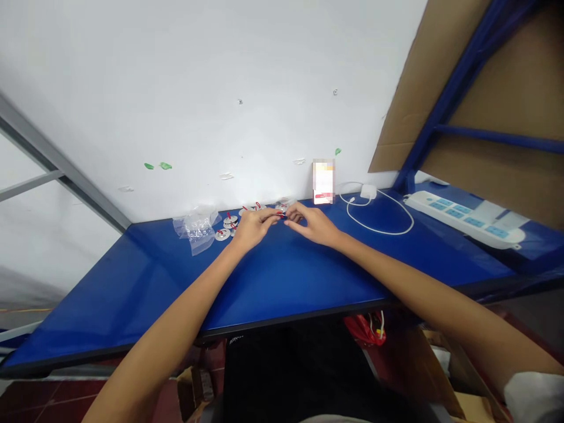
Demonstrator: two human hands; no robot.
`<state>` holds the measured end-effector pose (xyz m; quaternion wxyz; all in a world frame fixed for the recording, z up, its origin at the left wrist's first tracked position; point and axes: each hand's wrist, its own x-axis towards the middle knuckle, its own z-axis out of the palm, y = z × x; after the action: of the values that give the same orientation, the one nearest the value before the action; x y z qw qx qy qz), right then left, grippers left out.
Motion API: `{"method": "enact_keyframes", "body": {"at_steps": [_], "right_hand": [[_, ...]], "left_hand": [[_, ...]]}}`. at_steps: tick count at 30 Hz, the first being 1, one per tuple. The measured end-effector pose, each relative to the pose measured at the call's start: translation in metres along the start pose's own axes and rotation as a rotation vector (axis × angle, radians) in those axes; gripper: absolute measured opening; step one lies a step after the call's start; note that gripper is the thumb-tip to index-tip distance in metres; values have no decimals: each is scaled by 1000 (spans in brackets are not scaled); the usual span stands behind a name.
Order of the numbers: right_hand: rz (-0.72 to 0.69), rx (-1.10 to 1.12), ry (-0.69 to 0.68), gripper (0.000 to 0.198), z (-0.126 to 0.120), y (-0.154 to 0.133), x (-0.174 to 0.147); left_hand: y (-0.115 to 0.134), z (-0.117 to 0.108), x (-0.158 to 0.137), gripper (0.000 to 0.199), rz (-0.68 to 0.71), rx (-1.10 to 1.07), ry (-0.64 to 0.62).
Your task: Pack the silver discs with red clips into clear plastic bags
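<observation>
Both hands meet over the back middle of the blue table [282, 282]. My left hand [252, 229] is closed, its thumb and fingers pinching a small red thing [279, 213], too small to make out fully. On the other side, my right hand [314, 224] has its fingers curled, with thumb and fingertips close together at the same red thing. Just left of and behind my left hand lie several round whitish discs with red loops, among them one disc [222, 235] at the front; my hand hides some of them. Behind my fingers is a small clear bag [282, 203].
A crumpled clear plastic bag [197, 226] lies left of the discs. Against the white wall [264, 70] stands a blurred, bright upright box or screen [324, 183]. To the right are a white charger [368, 191] with its cable and a white power strip [465, 220].
</observation>
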<state>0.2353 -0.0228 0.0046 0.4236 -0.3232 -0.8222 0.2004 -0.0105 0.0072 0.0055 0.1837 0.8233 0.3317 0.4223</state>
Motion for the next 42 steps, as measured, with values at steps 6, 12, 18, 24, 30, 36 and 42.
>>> {"method": "enact_keyframes", "body": {"at_steps": [6,12,18,24,30,36,42], "right_hand": [[-38,-118,43,17,-3,5,-2],[54,-196,-17,20,-1,23,-2],[49,-311,-40,24,1,27,-5],[-233,-565,-240,37,9,18,-7],[-348,-566,-325,39,11,2,-7],[-251,-479,-313,31,18,-7,-2],[-231,-431,-363,35,16,7,3]], "left_hand": [[0,-3,0,23,14,38,-91],[11,-44,9,43,-70,305,-242],[-22,-135,3,35,-467,810,-196],[-68,-179,-18,82,-793,1000,-403],[-79,-173,-16,58,-807,906,-429],[-65,-186,-13,23,-693,725,-410],[-24,-158,-6,25,-481,-5,-308]]}}
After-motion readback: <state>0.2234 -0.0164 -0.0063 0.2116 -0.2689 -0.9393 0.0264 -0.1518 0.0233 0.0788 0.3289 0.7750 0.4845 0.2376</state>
